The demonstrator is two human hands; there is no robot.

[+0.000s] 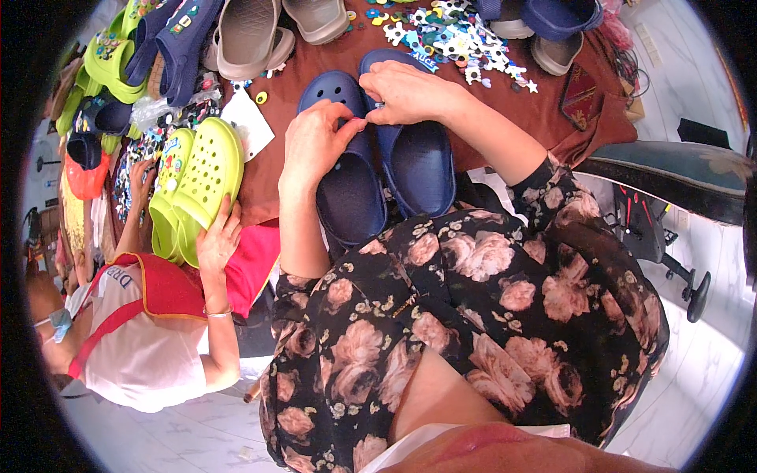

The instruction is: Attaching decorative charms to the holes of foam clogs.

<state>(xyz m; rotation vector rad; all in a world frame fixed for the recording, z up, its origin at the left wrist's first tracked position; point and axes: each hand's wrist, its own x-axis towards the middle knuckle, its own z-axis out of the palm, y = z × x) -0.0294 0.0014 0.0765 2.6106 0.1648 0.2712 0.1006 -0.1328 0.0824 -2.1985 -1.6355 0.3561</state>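
Two navy clogs lie side by side before me, their toes pointing away: the left clog [352,197] and the right clog [419,169]. My left hand [314,146] bends over the left clog's upper, which has round holes, with thumb and forefinger closed together. Across the right clog's upper reaches my right hand [410,93], its fingers closed and the tips meeting my left fingertips between the shoes. Whatever the fingertips pinch is too small or hidden to make out. A light lettered charm [424,59] shows on the right clog, just beyond my right hand.
Many small charms [453,39] are heaped on the brown cloth [516,110] at the far side. More clogs stand beyond, including a taupe pair [248,35]. A white paper [248,126] lies at left. Beside me, a co-worker holds lime-green clogs [209,169].
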